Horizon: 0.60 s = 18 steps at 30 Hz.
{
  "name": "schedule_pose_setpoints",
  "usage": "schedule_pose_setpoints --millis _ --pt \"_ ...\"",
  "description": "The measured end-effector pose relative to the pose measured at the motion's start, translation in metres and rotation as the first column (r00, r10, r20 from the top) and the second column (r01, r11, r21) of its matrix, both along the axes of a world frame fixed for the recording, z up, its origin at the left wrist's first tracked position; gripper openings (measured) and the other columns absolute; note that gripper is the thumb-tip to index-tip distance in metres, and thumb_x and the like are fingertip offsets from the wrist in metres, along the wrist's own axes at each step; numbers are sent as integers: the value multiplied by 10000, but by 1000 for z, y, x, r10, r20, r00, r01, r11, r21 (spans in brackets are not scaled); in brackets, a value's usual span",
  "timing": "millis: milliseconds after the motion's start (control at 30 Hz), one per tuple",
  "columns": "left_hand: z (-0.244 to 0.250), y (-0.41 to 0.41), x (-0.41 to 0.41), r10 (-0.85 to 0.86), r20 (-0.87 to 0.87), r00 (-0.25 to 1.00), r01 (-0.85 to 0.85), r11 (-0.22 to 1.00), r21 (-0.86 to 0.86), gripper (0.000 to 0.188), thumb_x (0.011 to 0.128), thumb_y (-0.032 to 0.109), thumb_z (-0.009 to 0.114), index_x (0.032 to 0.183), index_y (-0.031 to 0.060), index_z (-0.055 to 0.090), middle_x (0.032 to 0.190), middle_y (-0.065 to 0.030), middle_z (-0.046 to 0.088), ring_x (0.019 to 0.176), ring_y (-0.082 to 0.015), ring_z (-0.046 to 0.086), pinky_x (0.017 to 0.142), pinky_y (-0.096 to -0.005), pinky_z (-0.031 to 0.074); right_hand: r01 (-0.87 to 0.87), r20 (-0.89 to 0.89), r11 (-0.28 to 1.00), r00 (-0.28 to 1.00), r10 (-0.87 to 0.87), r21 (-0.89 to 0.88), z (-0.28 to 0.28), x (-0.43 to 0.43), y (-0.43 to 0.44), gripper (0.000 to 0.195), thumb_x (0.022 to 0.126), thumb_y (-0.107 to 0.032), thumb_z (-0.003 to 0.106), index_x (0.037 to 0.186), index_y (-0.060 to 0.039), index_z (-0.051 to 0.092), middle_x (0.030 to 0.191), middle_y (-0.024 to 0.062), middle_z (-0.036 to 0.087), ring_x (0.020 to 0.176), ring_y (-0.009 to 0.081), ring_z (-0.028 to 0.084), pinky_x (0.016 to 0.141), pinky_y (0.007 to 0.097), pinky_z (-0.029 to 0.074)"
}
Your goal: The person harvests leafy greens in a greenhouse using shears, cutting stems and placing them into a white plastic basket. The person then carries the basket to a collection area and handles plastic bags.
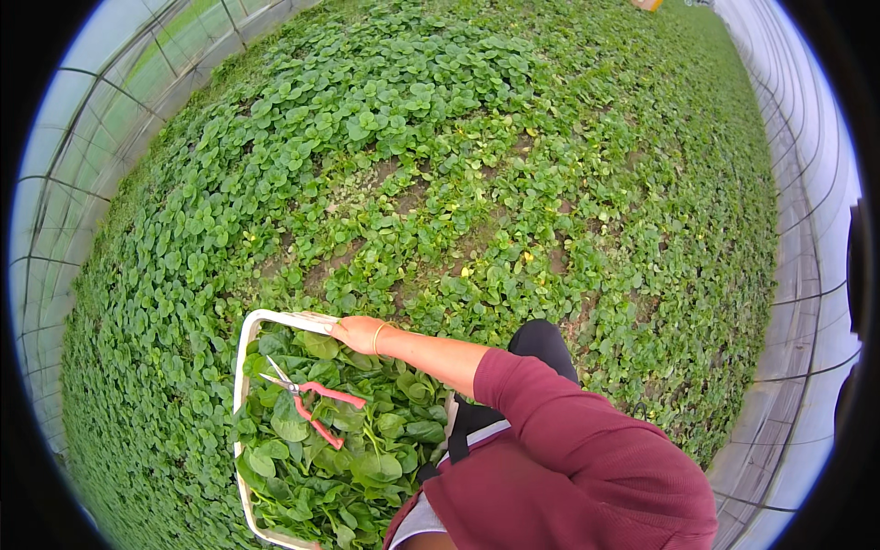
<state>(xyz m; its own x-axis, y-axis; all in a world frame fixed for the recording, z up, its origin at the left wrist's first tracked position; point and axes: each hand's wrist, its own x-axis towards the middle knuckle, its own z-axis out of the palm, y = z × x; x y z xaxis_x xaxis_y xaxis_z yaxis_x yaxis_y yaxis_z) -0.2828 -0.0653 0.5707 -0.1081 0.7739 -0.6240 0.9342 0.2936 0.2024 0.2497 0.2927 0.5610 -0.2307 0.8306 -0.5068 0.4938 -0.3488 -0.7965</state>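
My right hand (357, 335), with a yellow band around its wrist, grips the far rim of a white plastic basket (240, 385). Leafy green cuttings (378, 467) fill the basket. Pruning shears (302, 395) with red handles lie on top of the leaves, their blades spread and pointing to the upper left. No hand touches the shears. My left hand is out of view.
Low leafy plants (371, 124) cover the ground all around, with patches of bare soil (330, 265) ahead. My dark-clad knee (543, 344) is beside the basket. Curved film walls on a hooped frame (797, 275) stand at both sides.
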Motion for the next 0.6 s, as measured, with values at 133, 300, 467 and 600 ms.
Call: schedule_pose_setpoints --millis 133,300,467,600 --pt "6 31 32 533 659 530 -586 792 -170 512 894 335 524 1299 42 414 1226 -99 512 1052 -259 521 874 -372 445 39 13 999 999 -39 21 8 22 17 657 938 -502 258 860 46 613 870 217 622 796 367 591 779 448 440" --pt "13 172 115 742 523 419 -818 559 -136 518 890 344 525 1297 42 416 1224 -101 513 1052 -262 522 872 -379 445 75 -11 996 997 -75 47 7 67 51 634 940 -480 263 862 46 609 856 232 612 800 387 581 774 450 436" --pt "10 299 209 727 552 408 -817 560 -133 524 886 353 526 1295 43 418 1222 -103 515 1051 -266 523 871 -386 445 149 -49 985 988 -145 83 -20 134 104 644 944 -483 248 853 45 606 846 250 600 794 405 568 779 460 430" --pt "8 398 284 710 544 447 -791 598 -130 529 884 360 527 1293 43 419 1220 -105 516 1051 -268 523 870 -392 445 167 -69 978 985 -160 123 -25 196 173 677 930 -559 265 865 32 589 816 233 606 775 388 585 733 445 450"
